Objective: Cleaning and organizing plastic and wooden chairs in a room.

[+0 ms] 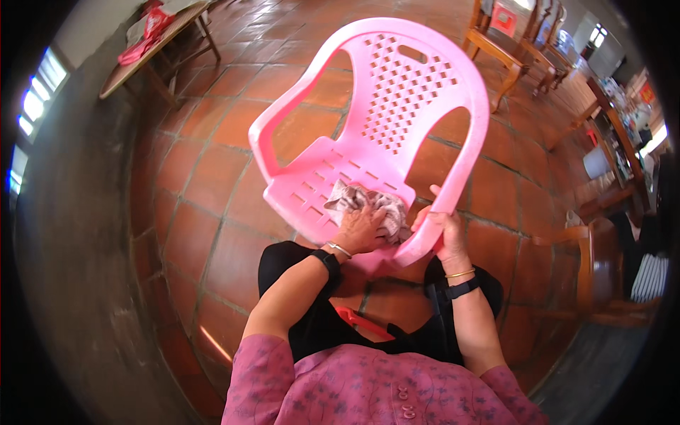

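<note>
A pink plastic armchair (435,114) stands before me, its backrest pierced with small diamond holes and its seat with slots. My left hand (362,229) presses a crumpled, patterned cloth (392,210) onto the front part of the seat, with the fingers spread over the fabric. At the chair's right armrest, my right hand (446,231) grips the front end, with the thumb side partly hidden by the plastic. Part of a red plastic object (366,324) shows between my knees, below the chair.
A wooden bench (154,56) with a red plastic bag (154,26) on it stands at the upper left beside the wall. Wooden chairs (504,48) are at the upper right, another wooden chair (584,255) at the right. A white bucket (596,163) stands near a cluttered table. The floor is terracotta tile.
</note>
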Demonstrator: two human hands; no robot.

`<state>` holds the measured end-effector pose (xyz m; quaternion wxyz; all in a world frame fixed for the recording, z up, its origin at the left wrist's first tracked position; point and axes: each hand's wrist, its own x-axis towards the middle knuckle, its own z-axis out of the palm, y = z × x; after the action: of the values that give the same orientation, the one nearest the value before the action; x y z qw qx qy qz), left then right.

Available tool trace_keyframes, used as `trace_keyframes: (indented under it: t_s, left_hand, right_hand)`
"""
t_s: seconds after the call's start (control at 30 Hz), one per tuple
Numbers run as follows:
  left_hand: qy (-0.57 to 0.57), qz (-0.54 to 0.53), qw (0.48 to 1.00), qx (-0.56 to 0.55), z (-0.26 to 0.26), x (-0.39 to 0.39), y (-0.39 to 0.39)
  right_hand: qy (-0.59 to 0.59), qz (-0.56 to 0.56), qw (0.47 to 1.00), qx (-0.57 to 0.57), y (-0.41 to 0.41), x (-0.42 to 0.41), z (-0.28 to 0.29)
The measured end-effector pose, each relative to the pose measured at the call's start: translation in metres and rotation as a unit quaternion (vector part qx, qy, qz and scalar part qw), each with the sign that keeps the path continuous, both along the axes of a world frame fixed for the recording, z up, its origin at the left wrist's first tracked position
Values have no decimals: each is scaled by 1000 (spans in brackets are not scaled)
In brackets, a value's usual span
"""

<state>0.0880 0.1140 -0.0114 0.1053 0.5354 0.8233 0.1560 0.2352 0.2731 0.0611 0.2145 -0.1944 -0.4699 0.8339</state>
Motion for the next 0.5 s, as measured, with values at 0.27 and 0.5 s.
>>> trace_keyframes:
  t_s: [0.27, 0.5]
  left_hand:
    - [22, 48, 996, 70, -19, 21, -4]
    - [31, 29, 998, 40, -17, 25, -3]
  right_hand:
    - [-3, -70, 998, 5, 11, -6, -17]
    - [-1, -60, 998, 20, 14, 0, -26]
